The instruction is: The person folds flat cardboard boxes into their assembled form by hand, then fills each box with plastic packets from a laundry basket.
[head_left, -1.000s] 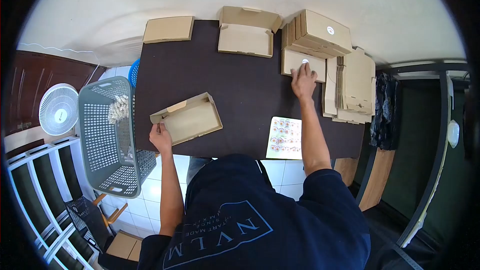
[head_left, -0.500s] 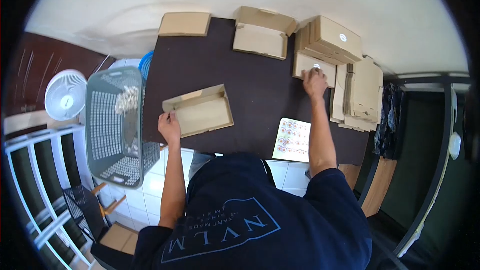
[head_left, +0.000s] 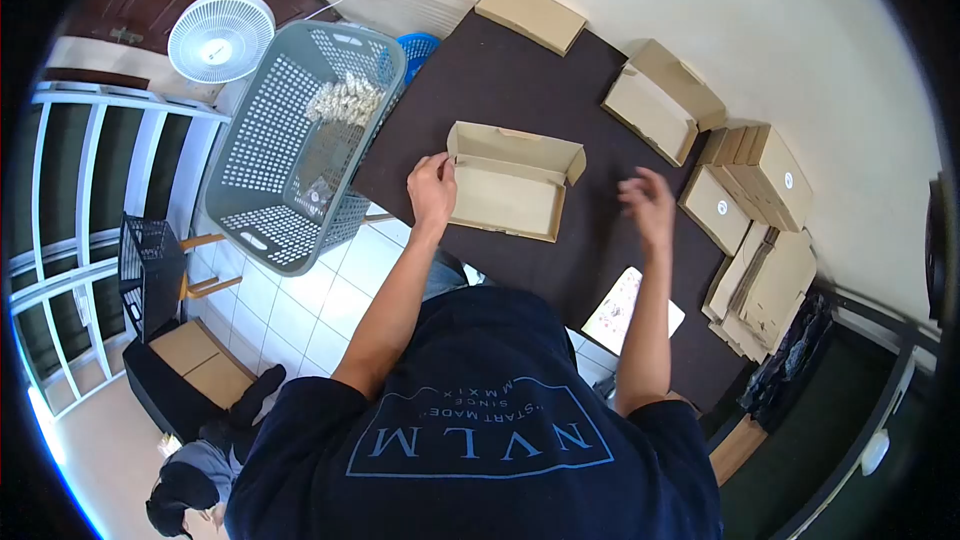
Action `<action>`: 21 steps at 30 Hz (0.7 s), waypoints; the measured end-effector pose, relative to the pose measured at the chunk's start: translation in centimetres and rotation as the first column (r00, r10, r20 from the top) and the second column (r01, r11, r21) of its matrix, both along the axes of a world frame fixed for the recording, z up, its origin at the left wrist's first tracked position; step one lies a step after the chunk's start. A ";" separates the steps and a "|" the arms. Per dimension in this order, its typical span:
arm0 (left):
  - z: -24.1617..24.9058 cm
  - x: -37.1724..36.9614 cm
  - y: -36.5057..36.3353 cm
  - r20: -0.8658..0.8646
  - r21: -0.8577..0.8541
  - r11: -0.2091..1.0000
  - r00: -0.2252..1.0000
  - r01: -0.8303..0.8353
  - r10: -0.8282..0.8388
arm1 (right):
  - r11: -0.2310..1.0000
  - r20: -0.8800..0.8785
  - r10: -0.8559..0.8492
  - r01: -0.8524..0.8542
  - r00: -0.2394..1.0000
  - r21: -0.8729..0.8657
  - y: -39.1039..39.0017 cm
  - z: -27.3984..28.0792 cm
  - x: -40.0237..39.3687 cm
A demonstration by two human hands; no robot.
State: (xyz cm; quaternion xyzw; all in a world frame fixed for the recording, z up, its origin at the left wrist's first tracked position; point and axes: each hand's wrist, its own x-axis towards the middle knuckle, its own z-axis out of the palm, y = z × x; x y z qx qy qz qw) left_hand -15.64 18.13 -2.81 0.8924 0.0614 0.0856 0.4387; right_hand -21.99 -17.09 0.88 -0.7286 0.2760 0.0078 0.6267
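An open cardboard box (head_left: pixel 508 196) lies on the dark table, its lid raised at the back. My left hand (head_left: pixel 433 188) grips the box's left edge, near the lid's corner. Over the table, to the right of the box, my right hand (head_left: pixel 648 202) is raised with fingers apart and nothing in it. Below that hand, partly behind my forearm, lies a sheet of round stickers (head_left: pixel 614 312). A second open box (head_left: pixel 650 112) stands at the back, and closed boxes with round white stickers (head_left: pixel 765 180) are stacked at the right.
Flat cardboard pieces (head_left: pixel 770 285) lie at the table's right end. A closed box (head_left: pixel 530 15) is at the back left. Left of the table stand a grey basket (head_left: pixel 290 130) and a white fan (head_left: pixel 220 37). A person (head_left: pixel 195 480) is at the lower left.
My right hand has left the stickered box by the stack and moved toward the open box. The view has turned, and the open box's lid now stands more visibly behind it.
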 end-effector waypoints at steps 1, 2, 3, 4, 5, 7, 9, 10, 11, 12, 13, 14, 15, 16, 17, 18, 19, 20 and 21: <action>0.0 0.0 -0.1 -0.011 -0.017 1.000 1.000 -0.005 0.005 | 0.996 -0.047 0.077 -0.079 0.996 -0.044 3.1 0.0 0.4; -0.2 0.1 -0.1 -0.001 -0.016 1.000 1.000 -0.002 0.002 | 0.988 -0.082 0.141 -0.146 0.987 -0.059 5.1 -0.8 0.6; -0.2 0.0 -0.1 -0.004 -0.014 1.000 1.000 -0.009 0.009 | 0.997 -0.055 0.079 -0.079 0.995 0.003 7.0 -1.7 1.0; 0.0 0.0 -0.2 -0.011 -0.028 1.000 1.000 -0.006 0.006 | 0.998 -0.099 0.060 -0.063 0.993 -0.031 8.0 -2.3 1.4; 0.2 0.1 -0.3 -0.015 -0.043 0.999 1.000 -0.003 0.002 | 0.997 -0.138 0.039 -0.049 0.990 -0.065 8.8 -2.8 2.0; 0.6 -0.1 -0.5 -0.007 -0.032 0.999 1.000 -0.013 0.013 | 0.976 -0.111 0.036 -0.058 0.993 -0.209 10.1 -3.7 2.5; 0.8 -0.1 -0.5 -0.036 -0.008 1.000 0.999 0.005 -0.006 | 0.934 -0.089 0.033 -0.062 0.996 -0.351 10.9 -4.0 2.4; 0.8 -0.3 -0.4 -0.042 -0.010 1.000 0.999 -0.001 0.001 | 0.930 -0.078 0.019 -0.047 0.997 -0.365 11.1 -3.8 2.3; 0.9 -0.3 -0.4 -0.033 -0.002 1.000 0.999 0.029 -0.029 | 0.925 -0.066 0.005 -0.030 0.998 -0.379 11.3 -3.5 2.2; 0.7 -0.6 -0.2 -0.025 0.008 0.998 0.998 0.061 -0.060 | 0.924 -0.072 0.010 -0.037 0.997 -0.380 11.4 -3.2 1.9; 0.6 -0.9 -0.2 -0.031 0.007 0.998 0.998 0.056 -0.056 | 0.887 -0.008 0.030 -0.030 1.000 -0.461 11.5 -2.9 1.5; 0.5 -1.0 -0.1 -0.053 -0.013 0.998 0.997 0.063 -0.063 | 0.842 0.057 0.055 -0.016 0.997 -0.539 11.6 -2.5 1.3; 0.5 -1.2 -0.2 -0.076 -0.034 0.997 0.995 0.069 -0.072 | 0.842 0.054 0.059 -0.021 0.997 -0.539 11.7 -2.4 1.1; 0.4 -1.6 -0.2 -0.080 -0.035 0.997 0.994 0.066 -0.069 | 0.853 -0.005 0.079 -0.070 0.997 -0.516 11.8 -2.2 0.7; 0.4 -1.9 -0.2 -0.057 -0.005 0.997 0.995 0.080 -0.080 | 0.863 -0.061 0.101 -0.118 0.993 -0.491 11.9 -2.1 0.4; 0.5 -2.2 -0.2 -0.030 0.025 0.995 0.995 0.093 -0.092 | 0.862 -0.060 0.105 -0.121 0.993 -0.492 12.2 -2.2 -0.1; 0.4 -2.4 -0.1 -0.025 0.024 0.996 0.996 0.089 -0.089 | 0.853 0.003 0.118 -0.100 0.993 -0.512 12.6 -2.5 -0.7; 0.3 -2.8 -0.1 -0.052 0.017 0.995 0.994 0.095 -0.094 | 0.845 0.066 0.132 -0.077 0.989 -0.530 12.8 -2.8 -1.2; 0.3 -3.0 0.0 -0.080 0.009 0.995 0.992 0.102 -0.101 | 0.844 0.069 0.133 -0.077 0.989 -0.531 13.0 -2.7 -1.5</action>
